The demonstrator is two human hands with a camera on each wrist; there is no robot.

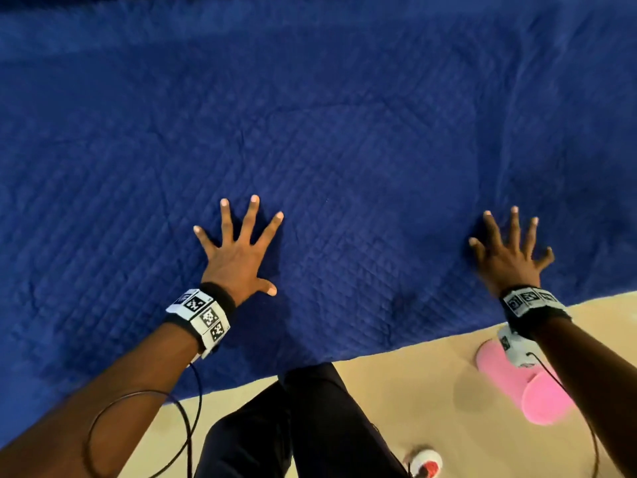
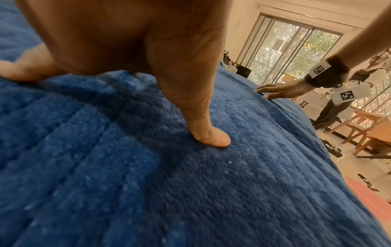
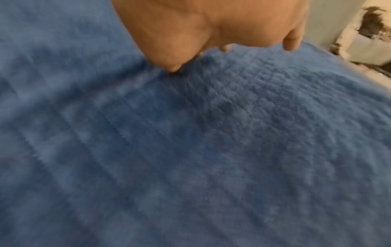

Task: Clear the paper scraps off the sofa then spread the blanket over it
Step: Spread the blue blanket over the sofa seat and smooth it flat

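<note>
A dark blue quilted blanket (image 1: 327, 139) lies spread across the whole sofa, hiding it, and its front hem hangs toward the floor. My left hand (image 1: 238, 250) rests flat on the blanket with fingers fanned wide. My right hand (image 1: 510, 250) presses flat on it farther right, near the hem, fingers also spread. In the left wrist view the left thumb (image 2: 211, 138) sinks into the fluffy blanket (image 2: 148, 183), and the right hand (image 2: 281, 90) lies flat at the far edge. The right wrist view is blurred, showing blanket (image 3: 190, 150) under my palm. No paper scraps show.
Beige floor (image 1: 413, 391) runs along the front of the sofa. A pink cylindrical bin (image 1: 527, 384) lies on its side on the floor under my right forearm. My dark-trousered leg (image 1: 303, 426) stands against the hem. Wooden chairs (image 2: 368, 130) and a window (image 2: 285, 50) stand beyond.
</note>
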